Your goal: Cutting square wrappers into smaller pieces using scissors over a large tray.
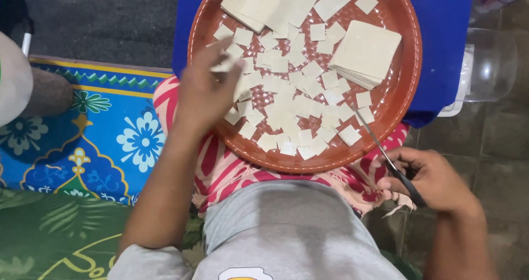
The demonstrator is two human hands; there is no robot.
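Note:
A round reddish-brown tray (405, 65) rests on my lap over a red-and-white cloth. It holds several small pale dough squares (286, 106), a stack of large square sheets (366, 51) at the right, and more large sheets (270, 2) at the top. My left hand (201, 93) reaches over the tray's left side, fingers pinching a thin pale strip (226, 66). My right hand (430, 178) sits below the tray's right rim and grips black-handled scissors (380, 145), blades shut and pointing up onto the tray.
A blue surface (441, 21) lies under the tray's far side. A clear plastic container (490, 65) stands at the right on a dark tiled floor. A blue floral mat (99, 137) lies to the left, with another person's leg (47, 93) on it.

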